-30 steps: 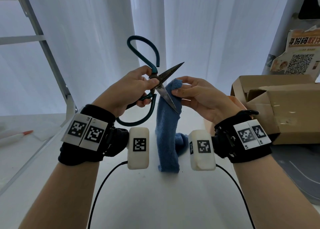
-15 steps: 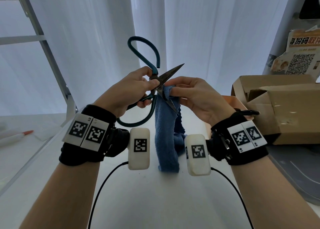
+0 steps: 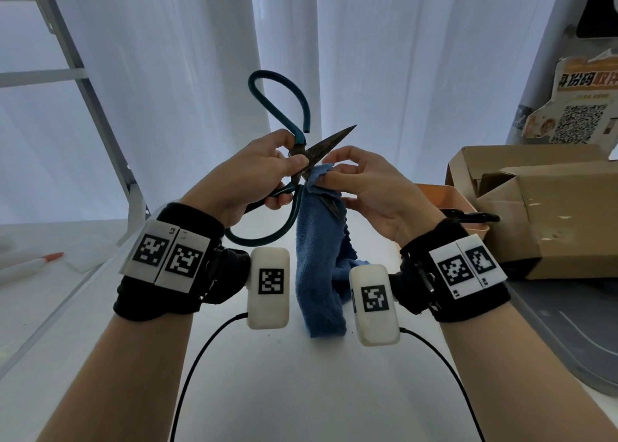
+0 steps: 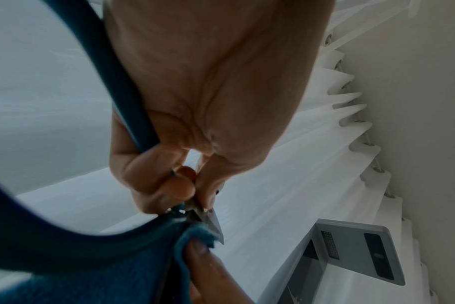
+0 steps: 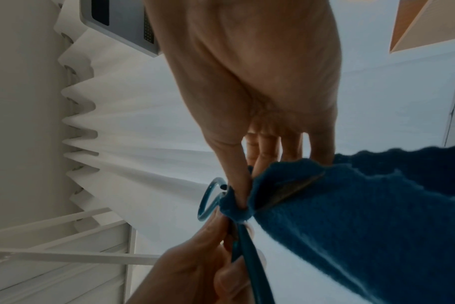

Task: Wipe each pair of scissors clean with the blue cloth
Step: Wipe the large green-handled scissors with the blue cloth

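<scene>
Up in the air, above the white surface (image 3: 301, 391), two hands work on one pair of scissors (image 3: 302, 147). From the head view, the left hand (image 3: 254, 174) holds the scissors near the middle pin, with thumb and fingers curled round the green handles. The blades are spread apart. One blade points up and to the right. The other blade points down and to the right, and its long side runs from the pin toward the right hand (image 3: 368, 187). The right hand pinches the blue cloth (image 3: 321, 261) over that lower blade, very close to the pin. The rest of the cloth hangs down to the surface. A brown box (image 3: 535, 207) sits at the right edge of the surface, and a pen (image 3: 33, 264) lies near the left edge.

From the left wrist view, the left hand's fingers (image 4: 169, 189) squeeze tight at the pin. The cloth (image 4: 195, 234) and a right fingertip (image 4: 198, 251) touch the blade just past them.

From the right wrist view, the right thumb (image 5: 237, 185) presses the cloth (image 5: 351, 226) onto the blade, which shows as a dark strip in a fold.

I think the wipe starts at the pin. The right hand is nearer the blade, so it would slide the cloth along the blade, away from the left hand and out to the tip. No other scissors show.
</scene>
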Available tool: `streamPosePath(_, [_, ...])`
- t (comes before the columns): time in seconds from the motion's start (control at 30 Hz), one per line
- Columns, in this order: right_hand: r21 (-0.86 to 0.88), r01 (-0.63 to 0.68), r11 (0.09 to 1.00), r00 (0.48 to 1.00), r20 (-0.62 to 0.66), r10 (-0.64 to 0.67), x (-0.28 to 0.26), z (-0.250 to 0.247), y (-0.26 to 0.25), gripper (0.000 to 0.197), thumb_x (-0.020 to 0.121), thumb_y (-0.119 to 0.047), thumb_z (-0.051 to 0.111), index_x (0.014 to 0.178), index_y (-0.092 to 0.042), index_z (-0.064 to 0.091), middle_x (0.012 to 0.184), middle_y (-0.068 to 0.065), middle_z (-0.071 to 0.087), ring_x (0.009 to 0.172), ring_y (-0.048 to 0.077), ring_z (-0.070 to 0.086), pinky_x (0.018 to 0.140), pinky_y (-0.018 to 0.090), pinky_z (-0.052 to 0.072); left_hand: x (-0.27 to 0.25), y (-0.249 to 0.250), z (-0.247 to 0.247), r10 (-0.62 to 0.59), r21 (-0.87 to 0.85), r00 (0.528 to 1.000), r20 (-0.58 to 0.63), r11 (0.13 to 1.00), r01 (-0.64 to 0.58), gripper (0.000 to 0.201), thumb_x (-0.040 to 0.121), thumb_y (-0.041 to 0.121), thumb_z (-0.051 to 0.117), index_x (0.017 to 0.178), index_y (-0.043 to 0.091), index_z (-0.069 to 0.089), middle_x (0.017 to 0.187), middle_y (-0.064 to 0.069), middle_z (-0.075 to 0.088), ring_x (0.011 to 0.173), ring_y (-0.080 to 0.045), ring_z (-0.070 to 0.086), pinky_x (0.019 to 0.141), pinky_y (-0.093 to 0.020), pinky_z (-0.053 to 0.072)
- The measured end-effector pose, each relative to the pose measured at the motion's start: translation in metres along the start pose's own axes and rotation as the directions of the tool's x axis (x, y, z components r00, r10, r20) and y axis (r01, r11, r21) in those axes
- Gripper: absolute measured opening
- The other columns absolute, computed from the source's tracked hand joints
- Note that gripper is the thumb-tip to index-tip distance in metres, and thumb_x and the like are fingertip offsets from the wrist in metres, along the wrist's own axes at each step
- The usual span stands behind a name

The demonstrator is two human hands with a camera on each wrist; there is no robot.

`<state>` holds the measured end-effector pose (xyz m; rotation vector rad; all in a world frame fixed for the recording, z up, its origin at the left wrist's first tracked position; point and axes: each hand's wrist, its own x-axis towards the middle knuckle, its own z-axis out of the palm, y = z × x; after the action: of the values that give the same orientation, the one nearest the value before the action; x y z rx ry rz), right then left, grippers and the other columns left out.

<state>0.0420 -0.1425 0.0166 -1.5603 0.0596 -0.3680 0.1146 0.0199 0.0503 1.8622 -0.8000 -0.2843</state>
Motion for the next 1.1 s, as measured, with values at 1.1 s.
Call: streamPosePath(1.1, [-0.035,-0.050,0.998,0.996,0.070,0.052,-0.0033,-0.0008,-0.0041,0.027,0.086,0.001,0.072,0.102,-0.011,0.054,0.113,0.027,0.069,0.098,0.027,0.068,0.084,0.032,0.058,-0.0023,-0.0014,-0.0018,-0.041,-0.032,0.998,0.040,0.999,0.042,0.006,0.103,0.017,0.053,0.102,0.013,0.057,0.091,-0.010,0.052,0.053,-0.018,0.046,0.043,-0.021,0.033])
